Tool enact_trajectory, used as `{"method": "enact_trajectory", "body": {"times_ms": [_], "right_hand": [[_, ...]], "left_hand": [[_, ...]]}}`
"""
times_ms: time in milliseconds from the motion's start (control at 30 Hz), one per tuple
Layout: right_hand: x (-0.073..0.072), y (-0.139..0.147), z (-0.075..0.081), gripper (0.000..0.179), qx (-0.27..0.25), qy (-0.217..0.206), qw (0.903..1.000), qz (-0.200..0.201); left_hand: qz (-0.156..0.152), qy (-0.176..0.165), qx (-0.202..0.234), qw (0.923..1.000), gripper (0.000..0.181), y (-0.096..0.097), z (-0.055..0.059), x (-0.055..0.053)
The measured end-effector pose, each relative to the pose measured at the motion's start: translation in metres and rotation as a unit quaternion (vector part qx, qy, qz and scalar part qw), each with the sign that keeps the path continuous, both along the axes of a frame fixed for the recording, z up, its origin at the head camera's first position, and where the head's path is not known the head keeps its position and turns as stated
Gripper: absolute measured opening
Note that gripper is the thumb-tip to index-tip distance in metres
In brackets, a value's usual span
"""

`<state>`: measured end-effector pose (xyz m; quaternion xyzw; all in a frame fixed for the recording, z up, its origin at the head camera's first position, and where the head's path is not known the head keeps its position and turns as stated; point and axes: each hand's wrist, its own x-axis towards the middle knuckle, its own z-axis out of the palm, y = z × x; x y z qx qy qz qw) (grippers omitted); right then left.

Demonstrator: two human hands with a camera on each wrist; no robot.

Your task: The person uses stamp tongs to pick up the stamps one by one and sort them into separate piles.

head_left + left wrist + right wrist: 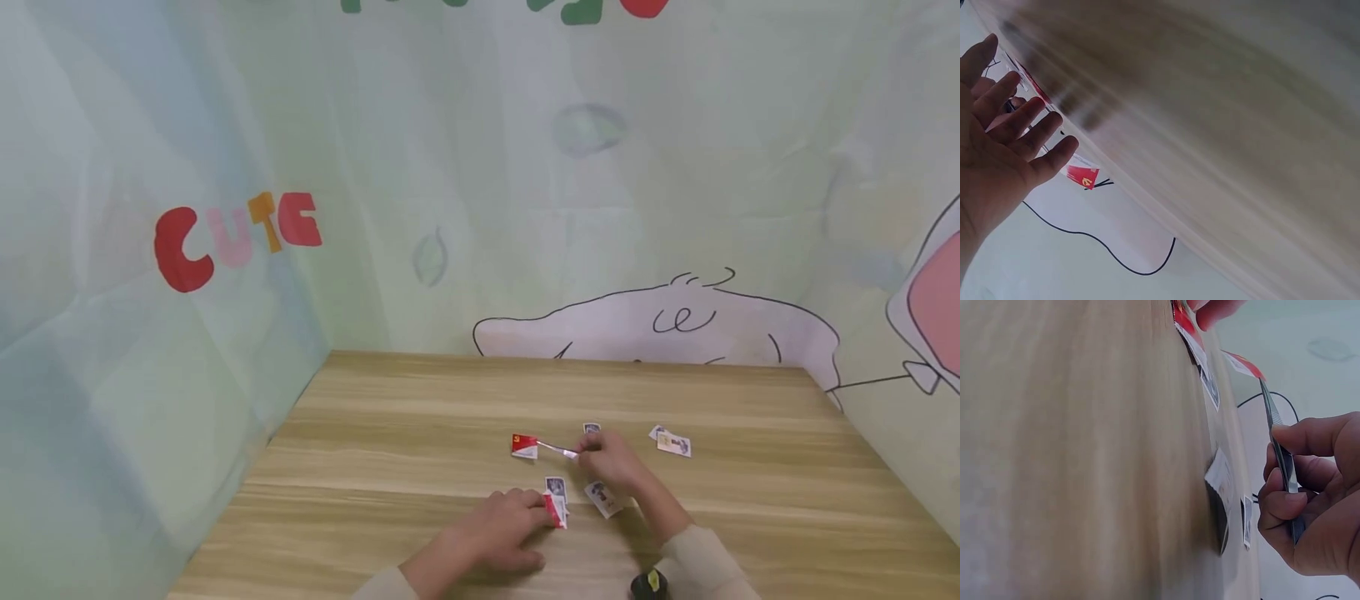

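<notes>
In the head view my right hand (611, 462) grips silver tweezers (556, 449), their tips at the corner of a red-and-white stamp-like paper (524, 446). The right wrist view shows thumb and fingers curled round the tweezers (1280, 447), with the red paper (1246, 365) at the points; it looks raised from the wood there. My left hand (501, 529) lies palm down on the table, fingers loosely extended, fingertips at a second red-and-white paper (556, 511). That paper partly covers a small dark-picture stamp (555, 485). In the left wrist view the left hand's fingers (1054, 164) are spread.
A pale stamp (602, 498) with a curled edge lies below my right hand. Another stamp (592, 428) is partly behind that hand, and overlapping ones (674, 443) lie farther right. The wooden table (375, 450) meets printed cloth walls (450, 208) at its back and sides.
</notes>
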<state>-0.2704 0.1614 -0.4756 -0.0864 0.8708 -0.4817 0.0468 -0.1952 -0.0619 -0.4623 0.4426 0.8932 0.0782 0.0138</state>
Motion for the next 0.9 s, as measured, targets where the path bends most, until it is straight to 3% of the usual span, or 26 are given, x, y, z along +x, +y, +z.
{"method": "enact_trajectory", "body": {"times_ms": [233, 500, 900], "right_hand": [[-0.012, -0.008, 0.0, 0.011, -0.006, 0.022, 0.9996, 0.018], [-0.019, -0.019, -0.005, 0.012, -0.048, 0.01, 0.9984, 0.028], [-0.025, -0.029, -0.011, 0.015, -0.026, -0.016, 0.999, -0.031]], "left_hand": [[-0.001, 0.011, -0.011, 0.9999, 0.043, 0.003, 0.0, -0.003], [0.01, -0.002, -0.018, 0.9998, 0.045, 0.003, 0.001, 0.001], [0.027, -0.031, -0.027, 0.9988, 0.043, 0.004, -0.001, 0.0]]}}
